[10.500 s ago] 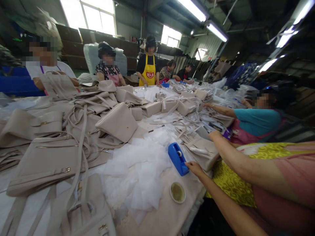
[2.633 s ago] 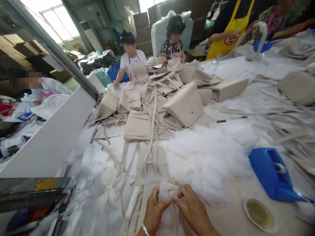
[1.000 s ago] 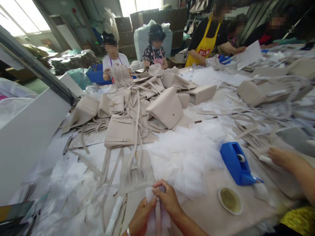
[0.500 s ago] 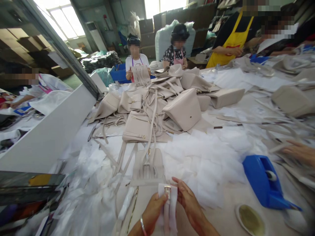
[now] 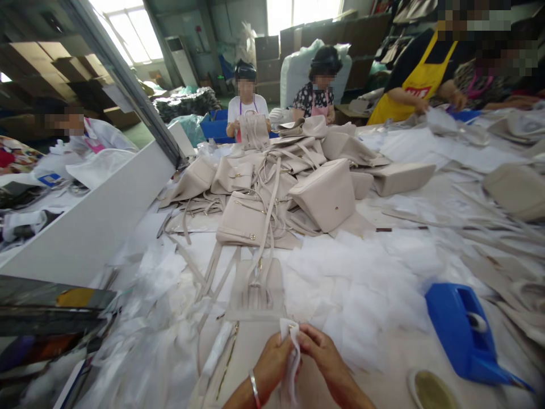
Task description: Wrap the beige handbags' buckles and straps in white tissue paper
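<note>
Left of the tape dispenser (image 5: 462,335), the white sheet (image 5: 291,375) — earlier flat behind the buckled strap (image 5: 291,327) — is now folded around it, pinched by left hand (image 5: 271,359) and right hand (image 5: 322,351); wrapping appears underway.

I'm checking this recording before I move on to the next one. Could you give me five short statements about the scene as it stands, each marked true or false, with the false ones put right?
1. The left hand and the right hand both hold the white sheet. True.
2. A bracelet circles the right wrist. False: the bracelet circles the left.
3. The tape dispenser is blue. True.
4. The dish stands to the left of the hands. False: the dish is to their right, near the tape dispenser.
5. A zip shows to the left of the hands. True.
</note>
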Demonstrator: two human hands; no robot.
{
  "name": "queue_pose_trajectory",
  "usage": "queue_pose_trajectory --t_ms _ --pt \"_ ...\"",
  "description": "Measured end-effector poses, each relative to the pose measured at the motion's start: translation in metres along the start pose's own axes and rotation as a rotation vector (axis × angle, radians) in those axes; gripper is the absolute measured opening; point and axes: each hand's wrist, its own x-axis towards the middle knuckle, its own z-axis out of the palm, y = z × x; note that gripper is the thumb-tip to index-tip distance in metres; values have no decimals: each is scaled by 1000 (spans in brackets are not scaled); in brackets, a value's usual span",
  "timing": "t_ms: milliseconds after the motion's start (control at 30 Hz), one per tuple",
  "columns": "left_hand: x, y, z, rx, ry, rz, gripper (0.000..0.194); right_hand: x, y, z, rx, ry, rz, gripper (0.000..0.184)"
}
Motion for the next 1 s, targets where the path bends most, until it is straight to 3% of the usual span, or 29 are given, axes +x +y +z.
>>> queue_pose_trajectory --t_ms 100,200,367,467,600,700,833,1000 --pt "4 -1 3 17 -4 2 44 0 1 -2 -220 47 -97 33" --pt "4 -2 6 10 -6 -16 48 -3 4 3 -399 185 -106 36" --pt "-5 -2 9 -118 -8 -39 51 -2 14 12 -448 323 -58 37" --pt "-12 -5 11 -95 66 36 53 -1 15 16 -465 371 -56 37" --pt "-17 -10 15 151 223 197 46 -3 13 21 -424 417 -51 38" --pt "-17 -13 16 254 251 236 38 -3 11 17 -369 393 -34 40" --pt "-14 -13 13 192 151 207 36 -2 7 1 -330 260 -42 39" --pt "-9 -9 9 125 65 174 37 1 11 -16 -250 203 -2 37"
